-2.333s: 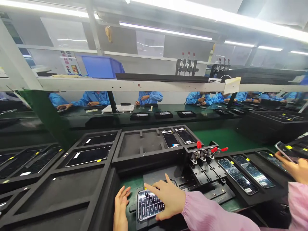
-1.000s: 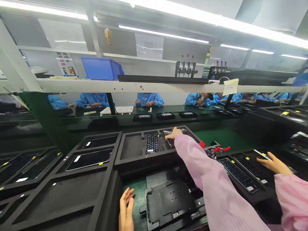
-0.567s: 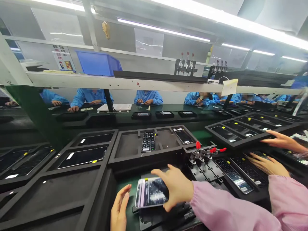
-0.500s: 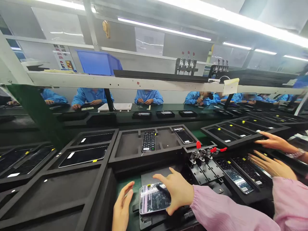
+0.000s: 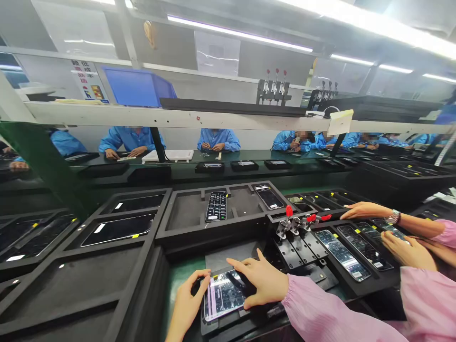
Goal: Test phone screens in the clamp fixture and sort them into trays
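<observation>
A smartphone (image 5: 226, 292) with a lit screen and a small yellow tag lies over a black fixture (image 5: 210, 327) in front of me. My right hand (image 5: 263, 280) spans its right end, thumb at the near edge and fingers at the far edge. At the phone's left end, my left hand (image 5: 187, 299) has its thumb and fingertips bent around the far corner. Three toggle clamps with red handles (image 5: 289, 211) stand just beyond my right hand, fixed to a black jig (image 5: 290, 254).
A black foam tray (image 5: 164, 232) ahead bears two phones; another tray (image 5: 137, 256) with phones lies left. On the right, a co-worker's hands (image 5: 409, 249) reach over rows of phones (image 5: 344, 254). A white shelf beam (image 5: 124, 116) crosses above; people in blue sit opposite.
My left hand has moved in from beside the phone to its left corner. The co-worker's hands have shifted, and the tray of phones near them now sits differently. The view has tilted slightly.
</observation>
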The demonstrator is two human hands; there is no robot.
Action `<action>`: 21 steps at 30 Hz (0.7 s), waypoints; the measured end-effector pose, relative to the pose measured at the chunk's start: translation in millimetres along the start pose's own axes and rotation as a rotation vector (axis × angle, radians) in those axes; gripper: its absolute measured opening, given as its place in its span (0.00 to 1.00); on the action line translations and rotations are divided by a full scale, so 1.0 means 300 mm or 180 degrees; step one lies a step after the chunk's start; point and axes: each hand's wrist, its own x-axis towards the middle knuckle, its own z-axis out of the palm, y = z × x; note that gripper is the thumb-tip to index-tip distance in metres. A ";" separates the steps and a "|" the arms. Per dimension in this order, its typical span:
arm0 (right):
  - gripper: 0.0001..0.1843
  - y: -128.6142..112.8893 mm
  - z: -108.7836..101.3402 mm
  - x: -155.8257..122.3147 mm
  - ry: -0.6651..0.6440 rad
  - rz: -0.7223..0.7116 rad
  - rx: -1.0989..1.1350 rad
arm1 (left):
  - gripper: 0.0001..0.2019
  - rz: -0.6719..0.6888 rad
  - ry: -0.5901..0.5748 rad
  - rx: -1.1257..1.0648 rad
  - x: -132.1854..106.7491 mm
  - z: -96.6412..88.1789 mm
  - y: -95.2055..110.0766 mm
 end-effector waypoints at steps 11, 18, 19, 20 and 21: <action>0.34 -0.131 0.090 0.003 0.0754 0.0013 0.0339 | 0.10 0.0452 -0.0201 0.0386 0.027 0.021 0.037; 0.30 -0.188 0.152 -0.010 0.1043 -0.0210 0.0139 | 0.09 0.0643 -0.0298 0.0462 0.050 0.027 0.053; 0.29 -0.188 0.153 -0.017 0.1116 -0.0233 0.0125 | 0.09 0.0662 -0.0309 0.0483 0.050 0.026 0.051; 0.28 -0.183 0.150 -0.026 0.1241 -0.0235 0.0116 | 0.09 0.0680 -0.0313 0.0507 0.049 0.025 0.049; 0.26 -0.174 0.142 -0.040 0.1432 -0.0225 0.0108 | 0.09 0.0694 -0.0309 0.0533 0.049 0.025 0.046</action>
